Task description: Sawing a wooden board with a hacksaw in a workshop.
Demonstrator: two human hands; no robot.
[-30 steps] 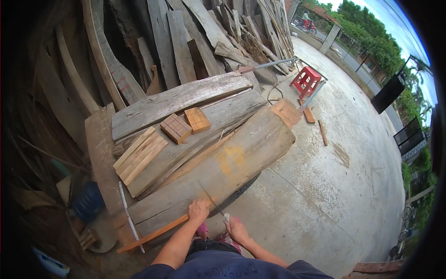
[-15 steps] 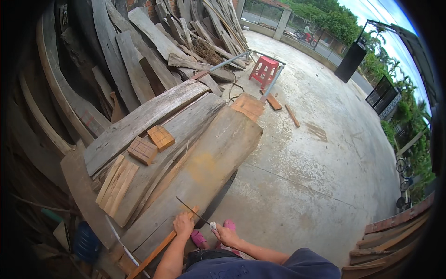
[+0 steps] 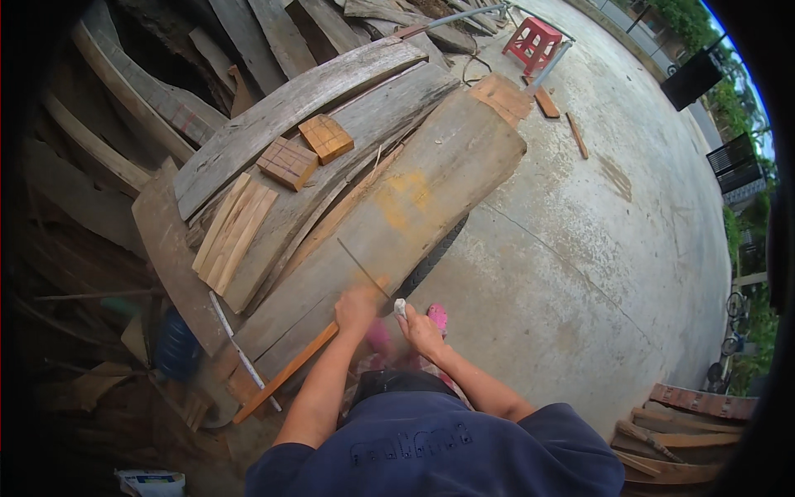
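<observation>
My left hand [image 3: 356, 311] is closed around a narrow orange-brown wooden strip [image 3: 290, 370], pressing it on a wide grey plank [image 3: 364, 240]. The strip slants from the lower left up to the plank's near edge. In my right hand [image 3: 422, 334] is the white handle of a narrow hand saw [image 3: 362, 267]. Its thin dark blade points up and left over the plank, just beyond my left fingers, at the strip's far end. Its teeth are too small to make out, and motion blurs the left hand and strip end.
Two marked wooden blocks [image 3: 288, 162] and several pale slats [image 3: 234, 232] lie on the boards to the left. A white rod [image 3: 240, 348] crosses the near end. Old planks lean at the far left. A red stool [image 3: 532, 43] stands on the concrete beyond.
The view has tipped downward, so the planks and both hands appear higher and farther right. Both hands keep their holds on the strip and the saw.
</observation>
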